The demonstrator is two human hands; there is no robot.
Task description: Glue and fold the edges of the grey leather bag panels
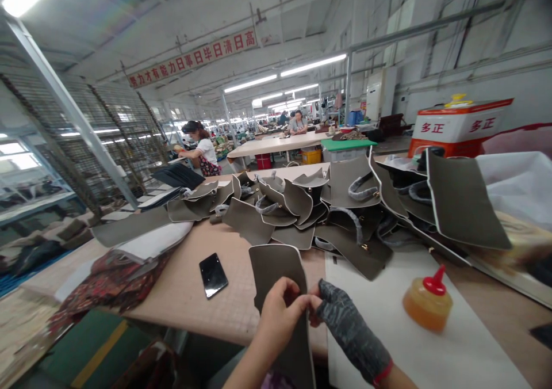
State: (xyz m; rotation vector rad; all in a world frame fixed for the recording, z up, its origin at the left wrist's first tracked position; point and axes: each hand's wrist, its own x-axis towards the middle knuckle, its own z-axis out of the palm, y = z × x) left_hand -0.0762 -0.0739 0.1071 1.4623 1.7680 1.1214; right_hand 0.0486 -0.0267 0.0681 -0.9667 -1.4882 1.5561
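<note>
A grey-brown leather panel (pixel 278 265) with a pale edge stands lengthwise in front of me, its lower end running out of the picture. My left hand (pixel 282 314), bare, is closed on the panel's right edge, thumb and forefinger pinched together. Right beside it, my right hand (pixel 340 317) in a dark grey fingerless glove has its fingertips closed at the same edge. Whatever small part may lie between the fingertips is hidden. A squeeze bottle (pixel 426 305) of amber liquid with a red nozzle cap stands to the right of my gloved hand.
Behind the panel lies a heap of similar bag pieces (pixel 297 199) with wrapped handles. A phone (pixel 213 275) rests on the table to the left. White board (pixel 388 343) lies under the bottle. A red-and-white box (pixel 461 124) stands back right. Two people (pixel 204 153) work farther off.
</note>
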